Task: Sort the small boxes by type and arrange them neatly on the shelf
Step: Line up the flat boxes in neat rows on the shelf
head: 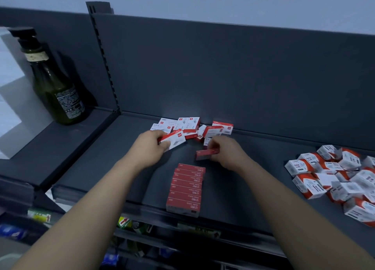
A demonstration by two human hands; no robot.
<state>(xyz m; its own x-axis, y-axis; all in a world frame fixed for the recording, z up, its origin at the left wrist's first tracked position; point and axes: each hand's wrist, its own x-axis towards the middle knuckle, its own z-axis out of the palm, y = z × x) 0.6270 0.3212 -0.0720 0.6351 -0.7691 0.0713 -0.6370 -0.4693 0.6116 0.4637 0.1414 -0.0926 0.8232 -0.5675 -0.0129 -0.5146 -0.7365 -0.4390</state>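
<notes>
left hand [151, 148] clamps red-and-white box [174, 140] | right hand [227, 151] pinches red box [207, 154] above neat red-box row [185, 189] on shelf [253, 168] | unsorted pile [190, 126] against back panel

Red boxes [185, 188] rowed; white-red boxes [182, 125] heaped behind.
</notes>
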